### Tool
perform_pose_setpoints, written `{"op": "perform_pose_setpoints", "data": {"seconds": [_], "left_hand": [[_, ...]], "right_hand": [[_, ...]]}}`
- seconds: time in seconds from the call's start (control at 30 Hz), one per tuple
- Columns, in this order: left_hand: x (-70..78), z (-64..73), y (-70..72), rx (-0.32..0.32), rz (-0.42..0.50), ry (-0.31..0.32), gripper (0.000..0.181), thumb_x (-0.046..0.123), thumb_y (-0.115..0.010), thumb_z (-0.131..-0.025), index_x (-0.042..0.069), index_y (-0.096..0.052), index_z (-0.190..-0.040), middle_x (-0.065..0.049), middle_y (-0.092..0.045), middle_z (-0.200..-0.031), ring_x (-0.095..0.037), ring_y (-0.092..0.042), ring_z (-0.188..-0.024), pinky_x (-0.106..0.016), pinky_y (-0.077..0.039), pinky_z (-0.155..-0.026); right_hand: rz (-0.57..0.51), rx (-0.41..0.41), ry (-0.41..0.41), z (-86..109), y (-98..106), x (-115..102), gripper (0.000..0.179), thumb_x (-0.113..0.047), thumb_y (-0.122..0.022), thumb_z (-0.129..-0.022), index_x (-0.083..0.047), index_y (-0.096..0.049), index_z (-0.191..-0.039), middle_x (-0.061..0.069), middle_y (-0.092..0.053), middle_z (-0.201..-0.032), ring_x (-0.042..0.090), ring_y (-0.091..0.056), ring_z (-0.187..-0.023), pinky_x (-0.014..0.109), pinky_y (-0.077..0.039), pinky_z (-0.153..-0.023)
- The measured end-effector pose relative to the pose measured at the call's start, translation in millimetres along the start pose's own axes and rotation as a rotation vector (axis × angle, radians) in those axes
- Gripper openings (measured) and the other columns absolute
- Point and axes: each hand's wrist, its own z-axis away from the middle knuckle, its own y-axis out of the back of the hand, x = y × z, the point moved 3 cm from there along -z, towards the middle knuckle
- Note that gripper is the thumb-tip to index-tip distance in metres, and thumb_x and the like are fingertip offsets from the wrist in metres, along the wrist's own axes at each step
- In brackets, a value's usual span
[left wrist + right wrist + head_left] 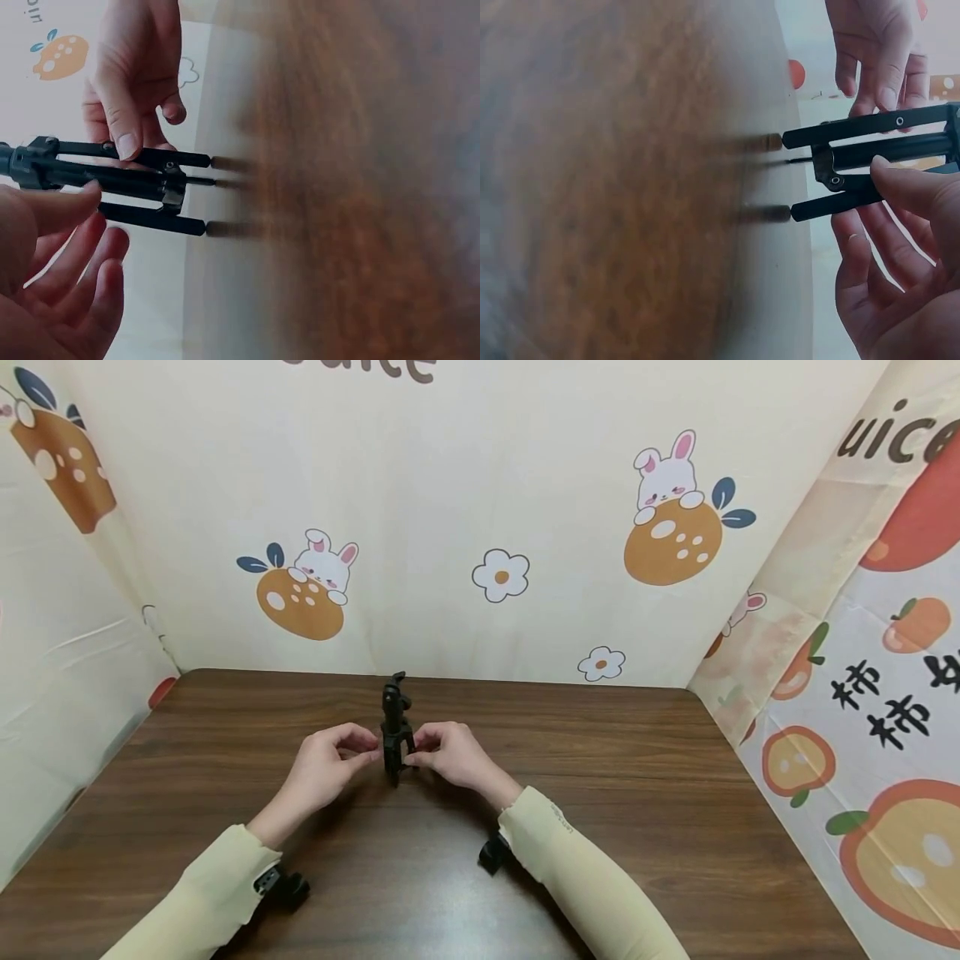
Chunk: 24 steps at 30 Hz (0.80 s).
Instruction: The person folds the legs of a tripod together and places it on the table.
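Observation:
A small black tripod (393, 727) stands upright on the brown wooden table, its legs spread only slightly. From the right side, my right hand (453, 756) pinches one of its legs; the thumb lies on that leg (859, 191) in the right wrist view, with the fingers behind it. My left hand (322, 768) is close beside the tripod on its left, fingers loosely bent. A narrow gap appears between that hand and the tripod in the head view. In the left wrist view, the left thumb overlaps the tripod's shaft (124, 180).
The wooden table (600, 827) reaches back to a pale curtain (420, 485) printed with rabbits and fruit. Another printed curtain (847, 727) hangs along the right side, and a white one (67, 635) on the left. Black wrist cameras sit under both sleeves.

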Motion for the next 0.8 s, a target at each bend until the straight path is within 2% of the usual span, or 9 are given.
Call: {"op": "perform_pose_setpoints", "data": {"seconds": [0.2,0.37,0.57,0.8], "left_hand": [[1.9,6.2,-7.0,-0.088,0.076,-0.021,0.026,0.007,-0.082,-0.083,0.005,-0.070,-0.106,-0.004,-0.072,-0.095,-0.017,-0.069,-0.086,-0.028,-0.056,-0.074],[3.2,5.6,-11.4,-0.060,0.069,-0.017,0.030,0.012,-0.083,-0.082,0.003,-0.069,-0.107,-0.006,-0.071,-0.094,-0.017,-0.070,-0.084,-0.028,-0.056,-0.073],[6.2,4.1,-14.6,0.002,-0.020,-0.016,0.023,0.011,-0.082,-0.083,0.007,-0.070,-0.102,-0.003,-0.072,-0.089,-0.013,-0.069,-0.078,-0.029,-0.055,-0.069],[10.5,2.2,-14.9,0.019,-0.080,-0.029,0.020,0.007,-0.080,-0.083,0.007,-0.072,-0.101,0.002,-0.070,-0.078,-0.010,-0.065,-0.070,-0.032,-0.050,-0.064]], "right_hand": [[0.019,0.010,0.039,3.5,-3,-4,0.008,-0.013,-0.079,-0.087,-0.014,-0.071,-0.090,-0.009,-0.068,-0.079,0.007,-0.061,-0.074,0.024,-0.049,-0.066],[0.017,0.001,0.054,4.7,-6,-3,0.007,-0.015,-0.079,-0.087,-0.014,-0.073,-0.090,-0.009,-0.067,-0.078,0.006,-0.060,-0.072,0.023,-0.049,-0.064],[0.003,-0.031,0.030,4.6,-6,-3,0.009,-0.011,-0.081,-0.084,-0.011,-0.075,-0.091,-0.008,-0.069,-0.079,0.006,-0.062,-0.071,0.023,-0.050,-0.064],[0.094,-0.031,0.085,0.4,-4,-4,0.010,-0.007,-0.083,-0.080,-0.008,-0.075,-0.088,-0.005,-0.071,-0.082,0.002,-0.063,-0.076,0.021,-0.050,-0.071]]}}
